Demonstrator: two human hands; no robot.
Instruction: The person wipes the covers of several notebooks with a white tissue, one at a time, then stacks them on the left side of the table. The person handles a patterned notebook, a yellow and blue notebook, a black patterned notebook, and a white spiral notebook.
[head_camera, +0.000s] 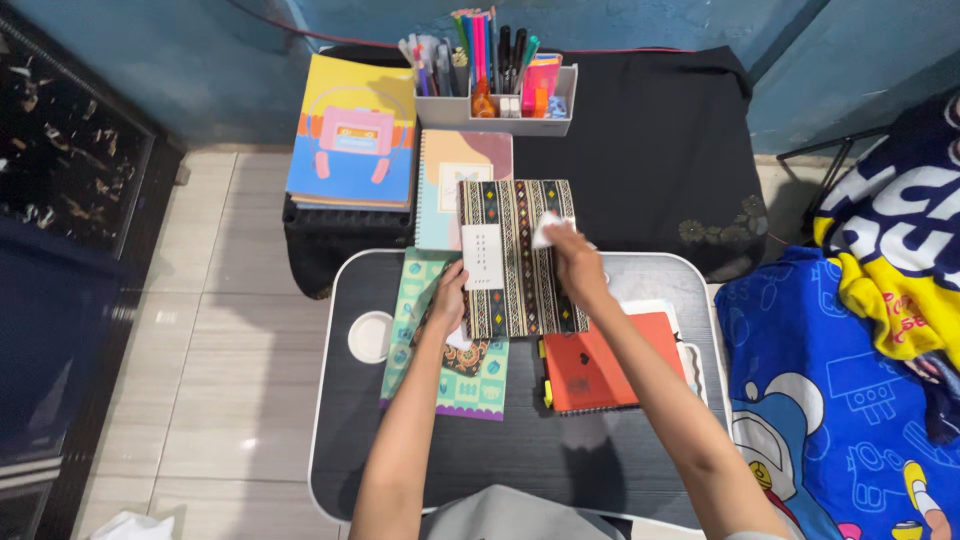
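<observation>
A notebook with a dark striped woven-pattern cover (520, 258) and a white label stands tilted over the small black lap table (600, 450). My left hand (448, 298) grips its lower left edge. My right hand (572, 262) presses a small white cloth or tissue (548, 228) against the cover's upper right. Under the notebook lies a green patterned book (470, 385). An orange notebook (600, 365) rests to the right on white papers.
A grey organiser (500, 112) full of pens and markers sits on a black cloth-covered surface (660, 150). A pastel spiral notebook (440, 180) and a yellow-blue illustrated book (352, 135) lie near it. A blue cartoon blanket (830, 390) is at right, tiled floor at left.
</observation>
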